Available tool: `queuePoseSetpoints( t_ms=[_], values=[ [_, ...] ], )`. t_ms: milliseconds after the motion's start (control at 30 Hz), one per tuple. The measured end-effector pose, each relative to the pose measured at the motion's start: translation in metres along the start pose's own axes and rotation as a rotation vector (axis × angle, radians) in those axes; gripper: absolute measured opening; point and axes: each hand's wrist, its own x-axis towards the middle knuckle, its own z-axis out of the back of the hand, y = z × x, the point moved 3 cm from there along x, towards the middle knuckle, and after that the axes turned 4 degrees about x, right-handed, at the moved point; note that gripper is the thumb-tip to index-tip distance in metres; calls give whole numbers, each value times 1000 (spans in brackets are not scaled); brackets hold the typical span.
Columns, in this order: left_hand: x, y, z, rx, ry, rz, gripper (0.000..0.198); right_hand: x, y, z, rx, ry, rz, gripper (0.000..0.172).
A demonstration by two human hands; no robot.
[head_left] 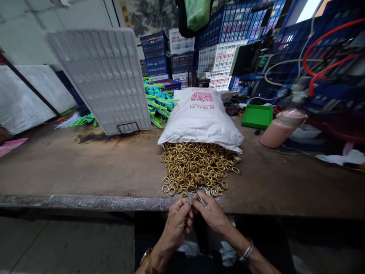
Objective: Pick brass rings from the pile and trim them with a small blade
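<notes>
The wooden worktop [85, 163] carries a white sack [201, 116] spilling brass rings [198, 167] to its front edge, where some could roll off. The left hand [178, 224] and right hand [211, 215] pinch something small there; a slip would drop it.

The white sack [201, 114] on the desk [85, 167] bears a red QR code and a line of red characters, upside down and too small to read.
</notes>
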Motion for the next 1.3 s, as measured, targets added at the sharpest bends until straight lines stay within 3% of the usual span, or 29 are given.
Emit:
queuePoseSetpoints(
  t_ms=[133, 267, 400, 567, 867, 1167, 1300],
  values=[
    [-2, -1, 0, -14, 19, -17, 34, -1, -1, 0, 26, 27, -42, 23],
    [-3, -3, 0, -42, -20, -21, 36, -5, -4, 3, -214, -52, 23, 26],
    [-4, -5, -1, -56, -32, -29, 37, -10, -10, -2, -435, 50, 85, 14],
    [-3, -5, -1, -35, -55, -29, 37, -11, -9, -6, -634, 55, 101, 27],
    [-2, 0, 1, -3, -60, -28, 36, -13, -13, -7, -693, 3, 153, 23],
    [-7, -1, 7, 161, -84, -120, 35, -15, -10, -3, -763, 87, 159, 24],
    [-21, -7, -2, 111, -1, -115, 33, -17, -14, 8, -847, 18, 133, 23]
  ],
)
